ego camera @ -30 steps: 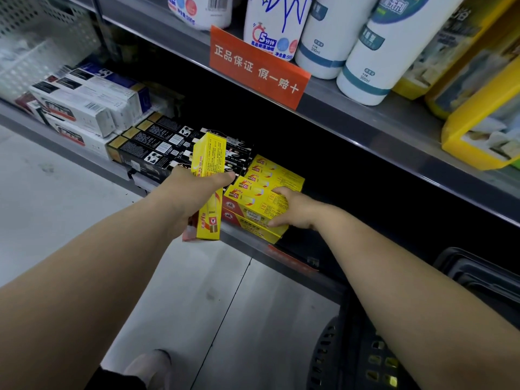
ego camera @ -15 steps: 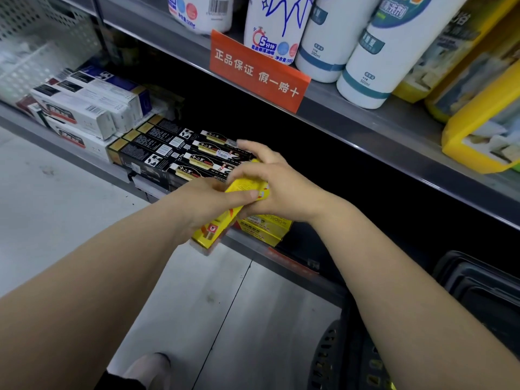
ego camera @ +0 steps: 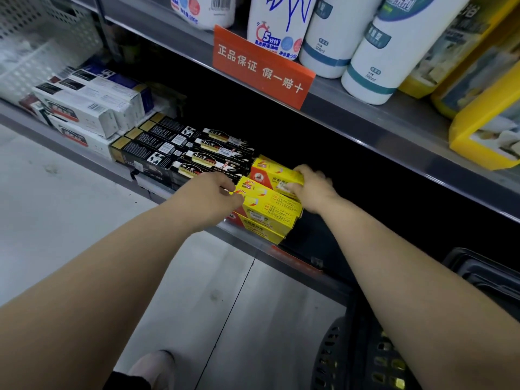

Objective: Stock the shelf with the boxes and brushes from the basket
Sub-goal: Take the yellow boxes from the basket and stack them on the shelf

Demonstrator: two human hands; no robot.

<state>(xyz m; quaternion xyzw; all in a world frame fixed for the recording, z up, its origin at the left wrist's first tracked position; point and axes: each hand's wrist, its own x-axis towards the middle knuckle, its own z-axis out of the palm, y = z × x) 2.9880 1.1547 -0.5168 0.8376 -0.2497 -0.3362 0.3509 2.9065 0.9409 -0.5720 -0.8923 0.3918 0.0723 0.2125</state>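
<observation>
Yellow boxes [ego camera: 264, 220] sit stacked at the front of the lower shelf [ego camera: 42, 134], just right of a block of black boxes [ego camera: 174, 150]. The right hand [ego camera: 313, 188] grips the rear yellow box [ego camera: 274, 174] at its right end, fingers curled over the top and thumb on the near side. That box lies flat, higher up and just behind the front yellow box [ego camera: 270, 202].

The left hand [ego camera: 213, 194] is at the left end of the front yellow box, fingertips touching its end face (the back of the hand faces the camera, so I cannot tell if it pinches or only pushes). The front yellow box lies flat on more yellow boxes under it.

White boxes [ego camera: 92, 114] are piled further left on the same shelf. The upper shelf [ego camera: 394, 139] carries white bottles [ego camera: 374, 57], with yellow packs [ego camera: 484, 128] to their right. An orange sign [ego camera: 261, 66] with white characters hangs on its front edge.

A black basket [ego camera: 363, 353] sits low right, under the right forearm (contents hard to make out, yellow bits show through the holes). Below is a grey floor [ego camera: 56, 220], with a shoe [ego camera: 154, 367] at the bottom edge.
</observation>
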